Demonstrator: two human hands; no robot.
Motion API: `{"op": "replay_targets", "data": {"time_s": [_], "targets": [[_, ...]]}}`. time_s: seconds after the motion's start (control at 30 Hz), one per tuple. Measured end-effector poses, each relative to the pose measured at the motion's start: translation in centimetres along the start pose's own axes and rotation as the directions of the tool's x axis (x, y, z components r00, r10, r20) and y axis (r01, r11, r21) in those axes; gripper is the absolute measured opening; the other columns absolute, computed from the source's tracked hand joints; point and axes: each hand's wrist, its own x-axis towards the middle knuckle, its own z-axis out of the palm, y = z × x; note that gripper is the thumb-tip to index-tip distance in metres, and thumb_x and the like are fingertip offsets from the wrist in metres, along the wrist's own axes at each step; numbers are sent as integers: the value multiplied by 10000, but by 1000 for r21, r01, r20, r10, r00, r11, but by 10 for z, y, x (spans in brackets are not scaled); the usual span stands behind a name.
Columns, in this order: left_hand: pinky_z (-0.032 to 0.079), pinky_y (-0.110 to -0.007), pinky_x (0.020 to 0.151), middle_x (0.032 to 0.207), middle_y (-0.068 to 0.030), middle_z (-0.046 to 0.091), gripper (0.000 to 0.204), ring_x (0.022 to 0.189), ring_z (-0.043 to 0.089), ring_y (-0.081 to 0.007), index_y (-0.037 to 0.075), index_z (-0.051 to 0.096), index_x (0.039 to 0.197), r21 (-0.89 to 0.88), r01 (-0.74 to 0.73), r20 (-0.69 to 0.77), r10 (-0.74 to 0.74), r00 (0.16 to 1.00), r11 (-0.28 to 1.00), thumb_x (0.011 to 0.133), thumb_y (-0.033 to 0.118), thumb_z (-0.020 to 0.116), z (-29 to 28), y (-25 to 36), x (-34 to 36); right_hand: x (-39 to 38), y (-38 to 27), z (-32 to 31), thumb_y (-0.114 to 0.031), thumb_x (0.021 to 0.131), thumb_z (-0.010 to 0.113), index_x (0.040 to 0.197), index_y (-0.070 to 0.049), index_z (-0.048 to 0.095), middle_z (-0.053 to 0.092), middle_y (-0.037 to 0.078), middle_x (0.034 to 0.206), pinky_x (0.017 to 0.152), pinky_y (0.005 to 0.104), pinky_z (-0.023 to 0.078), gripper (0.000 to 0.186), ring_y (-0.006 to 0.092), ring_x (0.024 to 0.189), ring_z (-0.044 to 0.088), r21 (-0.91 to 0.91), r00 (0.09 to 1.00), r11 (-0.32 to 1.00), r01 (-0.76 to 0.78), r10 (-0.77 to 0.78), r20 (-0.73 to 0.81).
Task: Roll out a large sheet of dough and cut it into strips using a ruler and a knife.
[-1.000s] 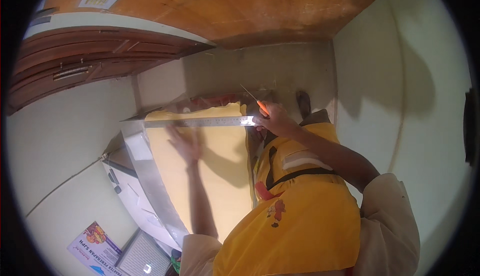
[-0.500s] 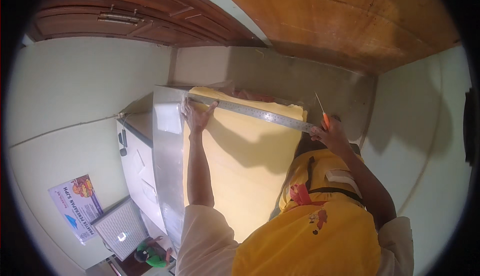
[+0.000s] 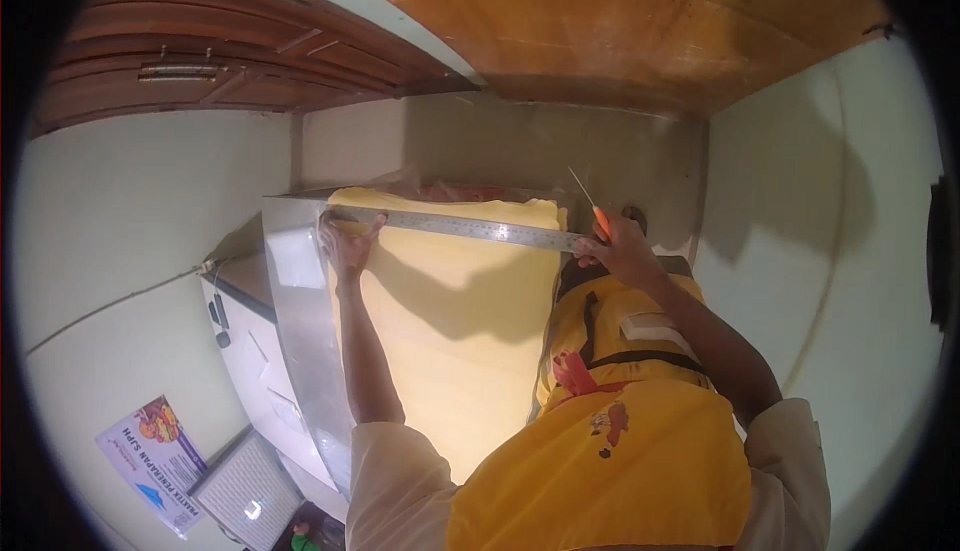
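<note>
A large pale yellow sheet point(image 3: 440, 361) with uneven edges, perhaps dough, covers much of the metal table point(image 3: 297, 301). Across its far end lies a long steel ruler point(image 3: 470, 228). My left hand point(image 3: 350, 246) grips the ruler's left end, with the thumb and fingers apart along it. At the other end, just beyond the sheet's right edge, my right hand point(image 3: 622, 251) is closed on the ruler. That same hand also holds a thin-bladed knife with an orange handle point(image 3: 601, 222), its blade pointing up and away from the sheet.
Clear plastic point(image 3: 405, 183) shows past the sheet's far edge. Left of the metal table stands a white table point(image 3: 245, 351) with papers and a dark object. Wooden doors point(image 3: 590, 31) rise beyond the floor. At lower left, a person in green point(image 3: 303, 539) is partly visible.
My view has swung, so the table and both hands sit further left in it. The ruler appears less slanted. Both hands keep their hold, and the person in green has mostly left the picture.
</note>
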Motion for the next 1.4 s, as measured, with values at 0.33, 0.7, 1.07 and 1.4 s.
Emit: {"op": "replay_targets", "data": {"time_s": [0.33, 0.7, 1.07, 1.4], "targets": [[153, -651, 1149, 1560, -272, 218, 1346, 1478, 158, -417, -57, 167, 1512, 242, -35, -6, 38, 999, 970, 624, 758, 766, 1, -17, -18, 0, 7, 2, -233, 912, 704, 937, 4, 512, 602, 118, 776, 664, 362, 517, 306, 206, 702, 685, -142, 999, 990, -23, 27, 26], [32, -606, 1193, 1619, -272, 28, 1533, 1520, -28, -370, -84, -1, 1532, 56, 61, 183, -71, 981, 997, 549, 828, 740, -6, 54, -43, 56, -73, 87, -266, 998, 507, 1126, -34, 521, 666, 239, 892, 719, 527, 522, 265, 447, 836, 656, -662, 909, 641, 387, -386, 158], [23, -684, 1154, 1651, -152, 80, 1270, 1515, -23, -401, 201, 104, 1592, 110, -13, 233, -13, 972, 994, 633, 717, 759, -13, 39, -52, 190, -145, 333, -167, 916, 535, 1299, -121, 562, 663, 221, 1070, 861, 522, 493, 387, 424, 1042, 623, -657, 733, 325, 680, -326, 597], [2, -631, 1179, 1613, -262, 118, 1515, 1522, -12, -373, -71, 76, 1539, 17, 5, 123, -7, 992, 1000, 532, 900, 656, -14, 45, -52, 219, -136, 347, -174, 929, 523, 1216, -98, 641, 640, 209, 1147, 947, 504, 468, 320, 384, 1112, 612, -684, 717, 229, 693, -322, 618]]}}
